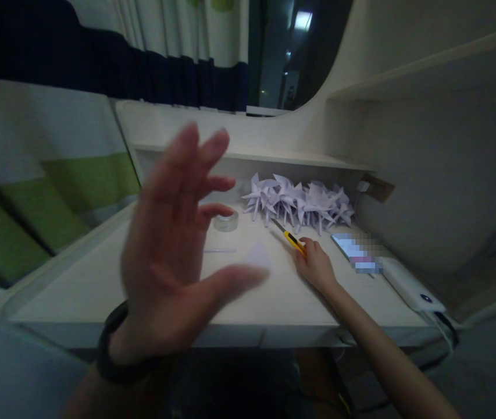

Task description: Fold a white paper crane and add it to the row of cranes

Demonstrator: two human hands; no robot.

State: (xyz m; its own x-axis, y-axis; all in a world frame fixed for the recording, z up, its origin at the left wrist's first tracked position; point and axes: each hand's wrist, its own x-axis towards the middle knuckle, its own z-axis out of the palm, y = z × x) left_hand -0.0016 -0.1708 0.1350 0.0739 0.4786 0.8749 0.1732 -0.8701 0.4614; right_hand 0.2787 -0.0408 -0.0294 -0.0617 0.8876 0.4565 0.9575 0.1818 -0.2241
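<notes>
Raised close to the camera, my left hand (pixel 164 244) is blurred, with fingers and thumb spread apart and nothing in it. A dark band circles its wrist. Resting on the desk, my right hand (pixel 315 263) grips a yellow utility knife (pixel 293 241), its blade pointing away and to the left. A small piece of white paper (pixel 257 255) lies between my hands, partly covered by my left thumb. Behind my left fingers stands a roll of clear tape (pixel 225 221). A thin white stick (pixel 221 251) lies in front of the tape, partly hidden by the hand.
Several white paper pinwheels (pixel 298 201) are heaped at the back of the white desk (pixel 91 291), below a shelf. To the right lie a phone (pixel 352 250) and a white power strip (pixel 411 285) with cables. A striped curtain (pixel 68 169) hangs at left.
</notes>
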